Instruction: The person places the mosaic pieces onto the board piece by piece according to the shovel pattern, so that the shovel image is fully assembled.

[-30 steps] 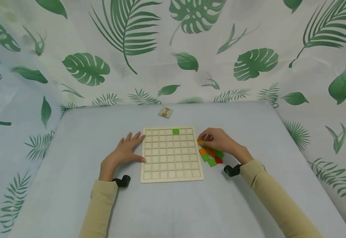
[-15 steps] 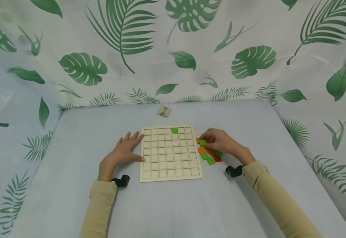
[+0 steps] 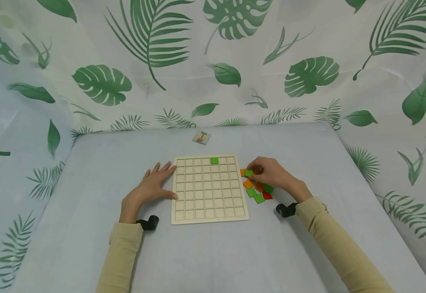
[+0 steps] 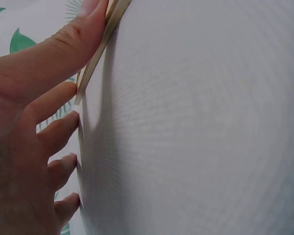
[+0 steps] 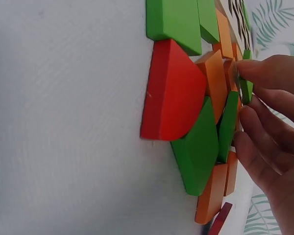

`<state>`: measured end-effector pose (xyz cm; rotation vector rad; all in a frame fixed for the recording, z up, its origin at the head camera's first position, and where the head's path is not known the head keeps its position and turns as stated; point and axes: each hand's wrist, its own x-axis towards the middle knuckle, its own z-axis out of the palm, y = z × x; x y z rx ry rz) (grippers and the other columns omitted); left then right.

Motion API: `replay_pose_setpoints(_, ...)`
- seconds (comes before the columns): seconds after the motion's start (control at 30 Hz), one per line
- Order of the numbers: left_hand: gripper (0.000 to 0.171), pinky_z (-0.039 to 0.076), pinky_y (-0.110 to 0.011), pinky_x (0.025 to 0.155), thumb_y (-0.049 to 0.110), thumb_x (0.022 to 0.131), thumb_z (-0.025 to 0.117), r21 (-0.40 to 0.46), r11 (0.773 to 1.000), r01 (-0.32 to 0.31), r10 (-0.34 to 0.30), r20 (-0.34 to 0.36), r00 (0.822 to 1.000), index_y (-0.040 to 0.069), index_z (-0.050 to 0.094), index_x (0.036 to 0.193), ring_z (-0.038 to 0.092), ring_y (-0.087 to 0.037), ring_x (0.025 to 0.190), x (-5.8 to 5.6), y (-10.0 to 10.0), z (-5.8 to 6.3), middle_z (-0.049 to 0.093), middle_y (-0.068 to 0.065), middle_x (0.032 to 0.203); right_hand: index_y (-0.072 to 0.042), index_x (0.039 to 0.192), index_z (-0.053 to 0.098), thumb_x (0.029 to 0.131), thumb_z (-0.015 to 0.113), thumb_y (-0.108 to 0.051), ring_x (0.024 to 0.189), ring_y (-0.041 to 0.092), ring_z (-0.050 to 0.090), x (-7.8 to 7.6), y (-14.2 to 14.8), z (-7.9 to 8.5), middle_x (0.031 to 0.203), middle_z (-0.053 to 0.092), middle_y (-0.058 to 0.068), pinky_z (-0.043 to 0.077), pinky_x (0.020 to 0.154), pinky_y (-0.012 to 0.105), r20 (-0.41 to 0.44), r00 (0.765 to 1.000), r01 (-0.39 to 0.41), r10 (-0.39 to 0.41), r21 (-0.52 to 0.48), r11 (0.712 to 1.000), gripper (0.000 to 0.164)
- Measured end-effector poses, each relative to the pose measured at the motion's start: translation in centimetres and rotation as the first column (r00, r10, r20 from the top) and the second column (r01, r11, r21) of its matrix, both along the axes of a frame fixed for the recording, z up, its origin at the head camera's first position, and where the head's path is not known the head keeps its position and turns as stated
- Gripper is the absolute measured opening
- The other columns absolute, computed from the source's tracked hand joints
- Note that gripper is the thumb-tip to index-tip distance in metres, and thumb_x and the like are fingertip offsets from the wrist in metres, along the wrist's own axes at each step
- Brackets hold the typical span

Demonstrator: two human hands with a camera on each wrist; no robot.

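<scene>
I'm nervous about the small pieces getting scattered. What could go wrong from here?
The right hand pinches a green tile right beside an orange tile, so lifting could nudge that neighbour or others in the crowded group. The left hand touches the wooden board only along one edge; an uneven push there might slide it across the table.

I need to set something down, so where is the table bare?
A broad bare patch of table lies between the sleeves, bounded by the near edge of the board. More room lies left of the left hand and right of the right hand. It's crowded at the board's right edge, where tiles cluster beside the right hand.
</scene>
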<state>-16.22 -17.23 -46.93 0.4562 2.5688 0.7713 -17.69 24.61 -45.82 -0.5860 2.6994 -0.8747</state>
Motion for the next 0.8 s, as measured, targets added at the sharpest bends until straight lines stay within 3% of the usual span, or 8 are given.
replay_pose_setpoints(0.37,0.108,-0.004,-0.065,0.126,0.041,0.08,0.087,-0.012,1.0,0.002,-0.002,-0.006,1.0,0.013,0.026,0.165,-0.003,-0.044,0.159,-0.3,0.0,-0.2,0.012,-0.015,0.173,0.001,0.117,0.073,0.092,0.076,-0.011,0.097,0.028,0.067,-1.0,-0.7,-0.1,0.109,0.071,0.014,0.059,0.089,0.048,-0.031,0.999,0.015,-0.017,-0.048,0.999,0.028)
replay_pose_setpoints(0.53,0.108,-0.004,-0.066,0.126,0.041,0.081,0.087,-0.01,1.0,0.013,-0.013,0.004,1.0,0.012,0.025,0.165,-0.003,-0.045,0.158,-0.3,0.1,-0.1,0.012,-0.017,0.172,0.0,0.117,0.074,0.092,0.076,-0.011,0.096,0.026,0.066,-1.7,-1.4,0.0,0.109,0.071,0.012,0.058,0.088,0.044,-0.022,0.999,0.023,-0.024,-0.049,0.999,0.027)
replay_pose_setpoints(0.8,0.109,-0.005,-0.065,0.126,0.039,0.079,0.088,-0.021,1.0,0.001,-0.001,0.011,1.0,0.013,0.026,0.165,-0.004,-0.044,0.159,-0.4,-0.2,0.0,0.012,-0.015,0.173,0.001,0.118,0.074,0.092,0.076,-0.011,0.096,0.026,0.067,-2.8,-3.2,0.7,0.111,0.071,0.014,0.059,0.085,0.043,-0.05,0.998,-0.034,0.032,-0.053,0.998,0.028)
